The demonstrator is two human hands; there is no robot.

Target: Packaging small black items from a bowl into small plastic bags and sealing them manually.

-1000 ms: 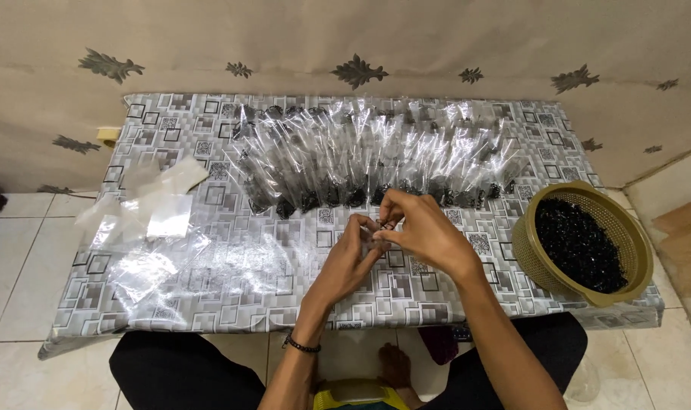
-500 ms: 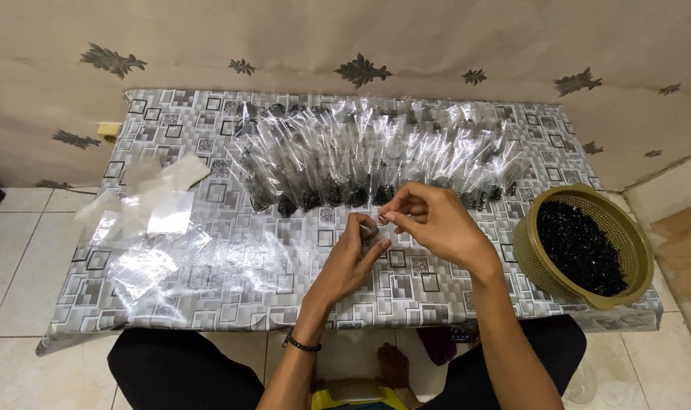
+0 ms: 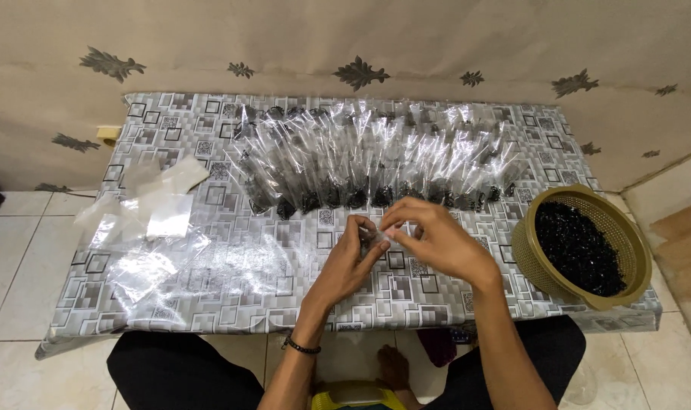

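My left hand and my right hand meet over the middle of a low table, both pinching a small clear plastic bag between the fingertips. What the bag holds is hidden by my fingers. Just beyond the hands lies a long row of several filled clear bags, each with dark small pieces at its near end.
An olive round basket full of small black pieces stands at the table's right edge. A loose pile of empty clear bags lies on the left side. The table has a grey patterned cover and stands against a patterned wall. My legs are under its front edge.
Both hands have stayed together at the table's middle, shifting slightly while the fingers work the small bag. Nothing else has moved.
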